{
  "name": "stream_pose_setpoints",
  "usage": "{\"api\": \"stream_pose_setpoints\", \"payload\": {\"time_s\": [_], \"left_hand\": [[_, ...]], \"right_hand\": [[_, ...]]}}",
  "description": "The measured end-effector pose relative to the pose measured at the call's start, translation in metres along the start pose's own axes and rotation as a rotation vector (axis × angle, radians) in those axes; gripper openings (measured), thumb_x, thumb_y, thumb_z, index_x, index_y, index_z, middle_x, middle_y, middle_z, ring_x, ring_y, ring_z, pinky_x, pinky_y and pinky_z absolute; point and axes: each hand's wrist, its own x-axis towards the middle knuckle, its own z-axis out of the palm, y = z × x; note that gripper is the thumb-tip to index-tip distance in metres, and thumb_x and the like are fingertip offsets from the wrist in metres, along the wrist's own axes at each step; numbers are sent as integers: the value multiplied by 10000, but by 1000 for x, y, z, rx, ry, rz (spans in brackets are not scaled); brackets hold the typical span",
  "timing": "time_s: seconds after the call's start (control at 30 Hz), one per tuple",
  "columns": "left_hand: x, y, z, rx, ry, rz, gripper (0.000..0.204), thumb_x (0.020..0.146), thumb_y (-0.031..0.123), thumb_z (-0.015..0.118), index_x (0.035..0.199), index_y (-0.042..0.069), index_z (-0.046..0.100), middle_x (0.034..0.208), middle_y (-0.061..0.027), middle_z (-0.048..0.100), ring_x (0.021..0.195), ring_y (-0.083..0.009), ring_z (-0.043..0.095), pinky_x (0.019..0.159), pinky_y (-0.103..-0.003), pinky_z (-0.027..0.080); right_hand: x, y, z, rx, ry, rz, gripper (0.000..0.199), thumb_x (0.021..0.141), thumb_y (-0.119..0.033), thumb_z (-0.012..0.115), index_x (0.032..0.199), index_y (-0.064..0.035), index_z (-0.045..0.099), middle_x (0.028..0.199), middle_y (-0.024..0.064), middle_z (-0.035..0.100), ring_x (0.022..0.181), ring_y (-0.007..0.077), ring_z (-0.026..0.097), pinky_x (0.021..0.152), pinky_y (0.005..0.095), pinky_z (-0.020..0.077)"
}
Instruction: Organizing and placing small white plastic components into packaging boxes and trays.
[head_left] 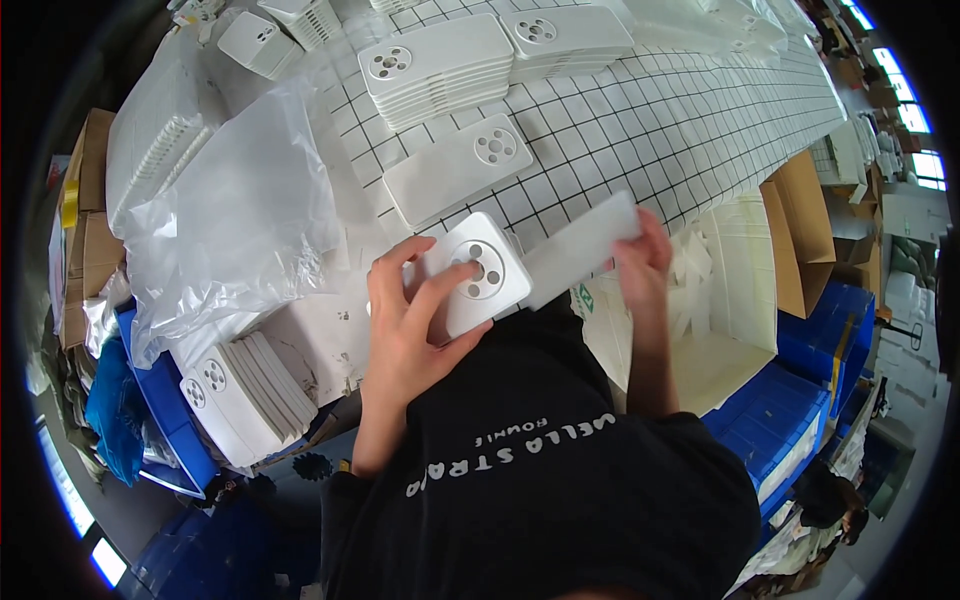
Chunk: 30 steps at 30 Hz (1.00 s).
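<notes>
Table (pixel 590 130): left fingers (pixel 437 289) straddle panel (pixel 507 280).

Bag (pixel 250 185) left of cover (pixel 503 250) — bin (pixel 748 270) right

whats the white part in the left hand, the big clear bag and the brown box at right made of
White part: probably hard plastic, smooth; even colour, rounded corners. Could be coated metal. Clear bag: plastic film, glossy; see-through, wrinkled, bright glints. Brown box: likely cardboard, matt; flat folded flaps.

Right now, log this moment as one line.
left hand: holds white panel | right hand: holds pale strip | grid surface: lone panel, panel stacks
</notes>
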Motion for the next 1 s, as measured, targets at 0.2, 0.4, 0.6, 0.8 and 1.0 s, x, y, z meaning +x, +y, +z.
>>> {"api": "stream_pose_setpoints", "payload": {"time_s": [0.2, 0.4, 0.6, 0.8, 1.0], "left_hand": [[-1, -21, 21, 265, -174, 0, 782, 633, 189, 907, 1329, 126, 555, 1338, -128, 518, 1192, -360, 513, 1035, -475, 392], [-4, -25, 26, 234, -187, -37, 743, 671, 202, 885, 1335, 123, 561, 1349, -130, 522, 1209, -360, 511, 1049, -482, 379], [-10, -19, 12, 261, -64, -24, 638, 747, 175, 829, 1332, 107, 585, 1396, -141, 531, 1242, -353, 514, 1062, -465, 367], [-28, -16, -6, 276, -27, -46, 588, 757, 147, 814, 1306, 109, 607, 1383, -132, 520, 1236, -352, 513, 1043, -478, 385], [-11, 7, -23, 390, 180, 76, 666, 685, 92, 853, 1306, 155, 619, 1411, -156, 492, 1222, -391, 520, 1019, -498, 399]], "right_hand": [[-35, -39, -142, -972, 581, 101, 461, 896, -63, 679, 1343, -26, 570, 1162, 124, 628, 983, 211, 618, 829, 352, 517], [18, -56, -36, -1047, 102, -268, 637, 789, -51, 788, 1382, -84, 555, 1406, 89, 569, 1329, 262, 508, 1069, 420, 422], [125, -16, 77, -914, -488, -356, 846, 648, -50, 882, 1416, -150, 542, 1483, 43, 518, 1379, 295, 467, 1168, 427, 380], [162, -17, 98, -847, -799, -167, 889, 594, -63, 921, 1400, -178, 564, 1446, 19, 544, 1355, 280, 493, 1160, 413, 389], [111, -46, 118, -532, -760, -464, 827, 581, -87, 958, 1326, -80, 600, 1384, 108, 572, 1299, 296, 542, 1109, 419, 445]]}}
